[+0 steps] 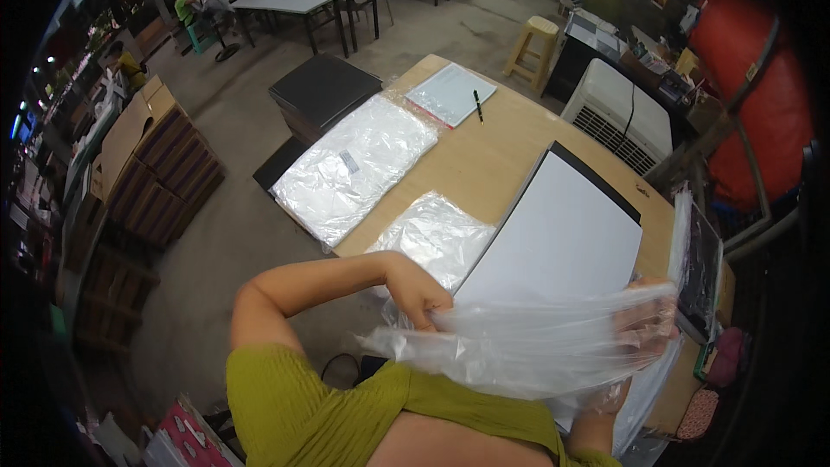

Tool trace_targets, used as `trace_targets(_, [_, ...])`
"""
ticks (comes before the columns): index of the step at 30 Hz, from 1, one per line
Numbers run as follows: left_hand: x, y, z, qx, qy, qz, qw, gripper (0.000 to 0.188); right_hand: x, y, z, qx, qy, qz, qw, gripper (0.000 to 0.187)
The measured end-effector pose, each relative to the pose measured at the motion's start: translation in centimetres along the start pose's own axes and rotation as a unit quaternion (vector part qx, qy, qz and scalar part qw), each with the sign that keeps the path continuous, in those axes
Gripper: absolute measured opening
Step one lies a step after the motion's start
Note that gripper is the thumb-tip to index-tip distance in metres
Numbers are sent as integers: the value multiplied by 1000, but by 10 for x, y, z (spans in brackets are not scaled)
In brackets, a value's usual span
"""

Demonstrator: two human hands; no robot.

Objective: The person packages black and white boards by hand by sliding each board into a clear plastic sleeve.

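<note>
Clear bag (527,342) stretched between hands, in front of torso, over near end of white sheet (562,242). Left hand (421,296) pinching bag's left end. Right hand (644,320) behind or inside film, can't tell which; fingers look spread. Sheet on desk (510,143), black strip along far edge. Crumpled plastic (437,233) just left of sheet. Farther left: plastic-wrapped stack (372,156). Beyond: pad (450,93), pen (478,106) at its right edge.

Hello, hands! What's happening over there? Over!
Left hand: holding clear plastic. Right hand: showing through it, grip unclear. Plastic overlaps near end of white sheet.
</note>
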State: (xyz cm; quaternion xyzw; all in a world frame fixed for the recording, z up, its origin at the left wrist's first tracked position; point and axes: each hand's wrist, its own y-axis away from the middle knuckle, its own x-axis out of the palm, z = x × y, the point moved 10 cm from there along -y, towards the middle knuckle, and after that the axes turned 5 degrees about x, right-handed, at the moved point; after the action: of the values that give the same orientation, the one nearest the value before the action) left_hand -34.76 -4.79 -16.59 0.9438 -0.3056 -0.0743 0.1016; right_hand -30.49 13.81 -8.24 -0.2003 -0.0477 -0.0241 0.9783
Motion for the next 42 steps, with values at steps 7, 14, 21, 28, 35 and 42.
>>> trace_targets(7, [-71, 49, -70, 282, 58, -293, 912, 54, 83, 22, -5, 15, 66, -104, 992, 33])
trace_targets(14, [-101, 15, -142, 564, 117, -195, 794, 68, 137, 68, 21, -65, 81, -285, 953, 26])
trace_targets(21, [-124, -19, -60, 576, 390, -318, 644, 55, 170, 91, 31, -109, 88, -394, 908, 21])
trace_targets(28, [-179, -34, -38, 618, 499, -266, 546, 38, 157, 140, 21, -174, 14, -588, 790, 17])
trace_targets(35, [-91, -26, 136, -76, 119, -594, 792, 43, 180, 323, -119, -88, -133, -908, 387, 11])
trace_targets(42, [-31, -9, 154, -326, -97, -666, 664, 51, 200, 291, -130, 345, 270, -892, 110, 19])
